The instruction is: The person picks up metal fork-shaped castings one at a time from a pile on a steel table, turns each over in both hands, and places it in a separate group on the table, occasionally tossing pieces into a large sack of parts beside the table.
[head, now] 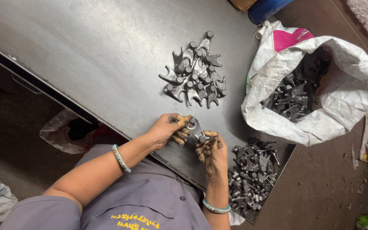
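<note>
Both hands sat together at the near edge of the dark metal counter (86, 51), sharing one forked metal part (196, 129). Left hand (169, 127) had its grip closed on the part's left end, fingers (183, 123) curled over it; right hand (213, 153) had its grip closed on the lower right end, fingertips (203, 147) pinched under it. Finger ends on both hands looked wrapped in worn tan tape or cots, can't tell which. Part was held just above the counter, roughly flat, fork end hidden by the fingers. A beaded blue bangle on each wrist, grey work shirt sleeves. Sorted cluster of matching parts (194, 72) lay on the counter further out, well apart from the hands, pieces touching each other in rough rows. Loose heap of the same parts (252, 174) sat at the counter's right near corner, just beside the right hand. White woven sack (354, 85) stood open on the floor right of the counter, leaning against its edge, with more of the same parts (294, 98) inside. Blue drum (267, 8) partly in view past the sack. Plastic bags and scraps on the floor on both sides
</note>
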Tool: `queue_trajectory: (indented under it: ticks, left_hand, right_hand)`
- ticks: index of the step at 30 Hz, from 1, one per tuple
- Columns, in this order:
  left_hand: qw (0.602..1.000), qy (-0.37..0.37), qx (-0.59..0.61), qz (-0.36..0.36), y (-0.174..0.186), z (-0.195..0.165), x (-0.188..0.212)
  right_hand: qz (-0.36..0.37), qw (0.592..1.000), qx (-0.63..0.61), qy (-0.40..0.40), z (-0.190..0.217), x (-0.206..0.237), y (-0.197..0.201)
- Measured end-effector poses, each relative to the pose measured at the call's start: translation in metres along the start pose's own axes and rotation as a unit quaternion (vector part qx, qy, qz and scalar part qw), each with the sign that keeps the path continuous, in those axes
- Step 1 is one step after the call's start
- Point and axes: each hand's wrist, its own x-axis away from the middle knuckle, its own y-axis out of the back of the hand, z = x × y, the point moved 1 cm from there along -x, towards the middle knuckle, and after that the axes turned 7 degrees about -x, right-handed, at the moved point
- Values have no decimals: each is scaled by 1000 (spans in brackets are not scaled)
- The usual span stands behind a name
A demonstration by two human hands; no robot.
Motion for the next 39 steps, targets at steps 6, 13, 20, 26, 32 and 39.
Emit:
queue_trajectory:
  ticks: [6,13,20,26,32,39]
  left_hand:
    - [997,-14,-82,0,7,-6,1]
    - [809,-263,-487,-197,10,-50,19]
    - [707,-349,-558,-260,26,-87,3]
    - [735,-307,-562,-221,29,-87,-15]
    - [732,-291,-581,-206,24,-86,-9]
    - [733,-306,-570,-210,25,-85,-10]
  right_hand:
    - [20,991,128,-43,15,-2,-19]
    - [-4,995,83,60,84,-23,-9]
    - [63,955,208,202,71,-30,-67]
    - [42,782,570,251,13,-24,-89]
    - [99,993,7,68,14,-33,-38]
    - [126,985,-86,-76,25,-27,-19]
